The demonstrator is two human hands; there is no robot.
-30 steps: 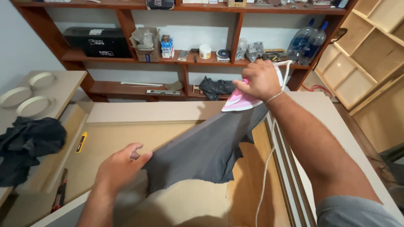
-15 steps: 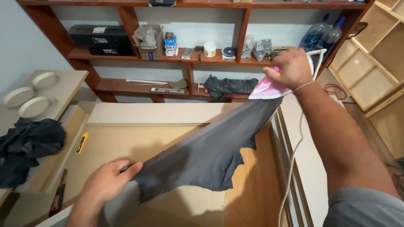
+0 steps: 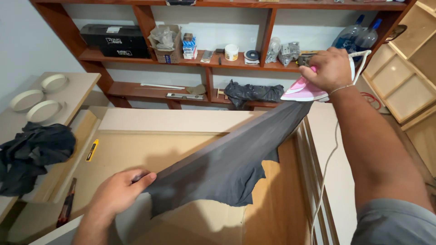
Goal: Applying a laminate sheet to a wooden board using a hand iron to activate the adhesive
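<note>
Both hands (image 3: 119,194) farther apart, cloth (image 3: 227,163) tauter.

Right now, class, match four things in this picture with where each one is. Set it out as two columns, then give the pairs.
Things:
1. iron
2. grey cloth
3. utility knife
4. round dishes

Places:
A. on the side table at far left
B. stretched between both hands
C. lying on the tan board
D. in the right hand

Pairs: 1-D, 2-B, 3-C, 4-A. The left hand grips the cloth's near end.
</note>
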